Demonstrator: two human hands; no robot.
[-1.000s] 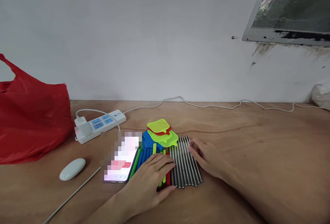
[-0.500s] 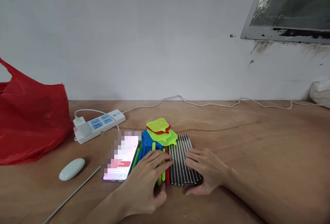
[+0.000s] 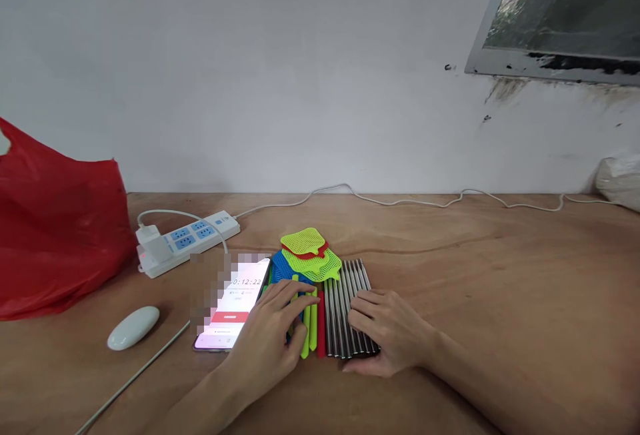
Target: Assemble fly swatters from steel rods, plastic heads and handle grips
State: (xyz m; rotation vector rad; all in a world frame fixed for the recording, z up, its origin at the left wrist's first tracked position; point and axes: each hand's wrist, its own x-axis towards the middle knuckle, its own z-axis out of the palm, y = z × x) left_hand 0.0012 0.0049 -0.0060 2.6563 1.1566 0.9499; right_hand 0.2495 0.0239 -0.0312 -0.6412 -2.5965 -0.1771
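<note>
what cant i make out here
In the head view:
Fly swatter handles: partly covered by the left hand.
Metal rods: partly under the right hand, whose grip is unclear.
Phone: upper left masked by pixelation.
Red plastic bag: cut by left edge; its plastic hides any contents.
Window: cut by top and right edges.

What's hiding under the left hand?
Beneath the left hand you can see parts of yellow-green handles, poking out on its thumb side. The hand covers the rest, so I can't tell how many handles lie there.
</note>
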